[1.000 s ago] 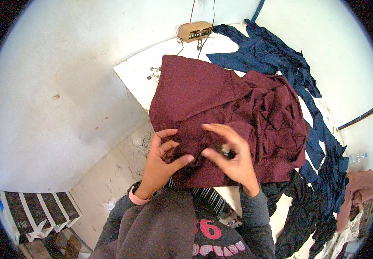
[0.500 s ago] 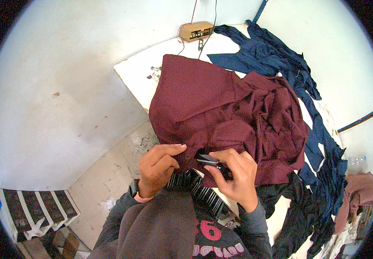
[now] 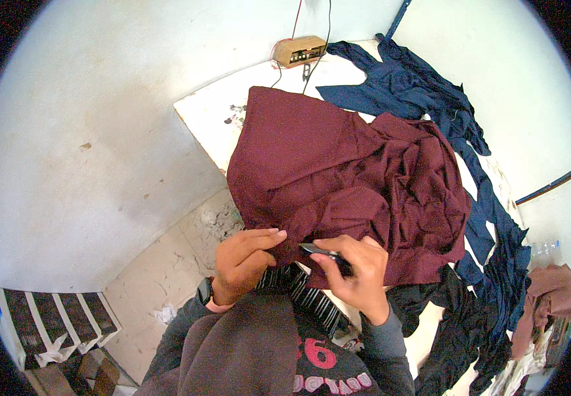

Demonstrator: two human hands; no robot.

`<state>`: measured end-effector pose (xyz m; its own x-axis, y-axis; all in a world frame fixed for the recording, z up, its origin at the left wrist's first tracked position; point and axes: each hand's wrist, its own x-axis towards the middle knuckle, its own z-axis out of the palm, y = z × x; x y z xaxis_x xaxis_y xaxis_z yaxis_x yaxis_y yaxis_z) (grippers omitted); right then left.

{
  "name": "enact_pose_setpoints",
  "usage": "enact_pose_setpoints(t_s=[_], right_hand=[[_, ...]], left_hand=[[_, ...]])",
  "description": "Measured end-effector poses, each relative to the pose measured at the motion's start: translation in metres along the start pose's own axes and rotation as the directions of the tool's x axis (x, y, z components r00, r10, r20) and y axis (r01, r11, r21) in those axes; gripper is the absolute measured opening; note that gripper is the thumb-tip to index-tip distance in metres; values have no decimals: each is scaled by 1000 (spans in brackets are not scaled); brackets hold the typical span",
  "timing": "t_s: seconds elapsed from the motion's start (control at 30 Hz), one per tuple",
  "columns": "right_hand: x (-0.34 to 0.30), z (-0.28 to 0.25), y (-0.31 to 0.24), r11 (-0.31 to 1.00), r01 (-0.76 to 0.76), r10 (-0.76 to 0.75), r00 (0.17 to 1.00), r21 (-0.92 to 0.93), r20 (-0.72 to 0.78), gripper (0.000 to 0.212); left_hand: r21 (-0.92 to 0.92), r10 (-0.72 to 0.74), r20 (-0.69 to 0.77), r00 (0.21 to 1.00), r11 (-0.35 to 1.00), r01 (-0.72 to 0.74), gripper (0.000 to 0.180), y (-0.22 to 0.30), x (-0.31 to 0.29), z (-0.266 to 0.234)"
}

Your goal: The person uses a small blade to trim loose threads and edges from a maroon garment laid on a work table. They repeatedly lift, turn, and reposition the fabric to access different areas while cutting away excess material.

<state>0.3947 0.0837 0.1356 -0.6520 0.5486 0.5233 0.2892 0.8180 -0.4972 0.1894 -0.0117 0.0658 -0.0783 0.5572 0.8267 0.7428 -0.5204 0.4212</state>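
Begin with the white table (image 3: pixel 209 109), largely hidden under fabric. Across its middle and over its near-left edge, find the maroon cloth (image 3: pixel 302 145), fairly flat toward the table's far left, bunched in deep folds toward its right. Expect softness, easy draping, modest weight and little slip; fear snags or stray nicks more than breakage. Take hold at the near hem, by the table's near-left edge, pinching a short stretch; avoid the bunched folds, likely to shift as one loose mass. Along the table's far and right sides, note limp dark blue cloth (image 3: pixel 411 86).

Left hand (image 3: pixel 240 265): at the table's near-left edge, against the maroon cloth, fingers bent, back of the hand upward. Cannot tell, with the thumb hidden, about any pinch on fabric. Right hand (image 3: pixel 359 269): apart from the left, over the table's near edge, thumb and fingers closed on a dark pointed tool (image 3: pixel 318 250), probably small snips. Tip aimed toward the table's left side, low over the cloth; cannot tell about contact. Probably light and stiff, best gripped behind the point.
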Motion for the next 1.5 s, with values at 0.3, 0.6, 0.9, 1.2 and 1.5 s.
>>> enact_pose_setpoints(t_s=[0.3,0.6,0.9,1.2,1.5], right_hand=[[-7,-7,1,896,-396,373,917,201,141,22],[0,-6,-8,991,-124,125,992,-46,32,17],[-17,21,18,917,-245,316,928,315,-199,27],[-42,65,41,883,-402,429,900,241,-71,31],[-10,31,21,730,-422,504,864,538,-7,17]], left_hand=[[42,122,115,986,991,-128,12,3,7,-11],[44,131,118,984,990,-137,12,1,5,-11],[-81,-272,23,962,959,273,22,9,4,-1],[-401,-663,32,748,677,617,33,5,14,10],[-248,-625,605,493,441,863,25,6,11,-4]])
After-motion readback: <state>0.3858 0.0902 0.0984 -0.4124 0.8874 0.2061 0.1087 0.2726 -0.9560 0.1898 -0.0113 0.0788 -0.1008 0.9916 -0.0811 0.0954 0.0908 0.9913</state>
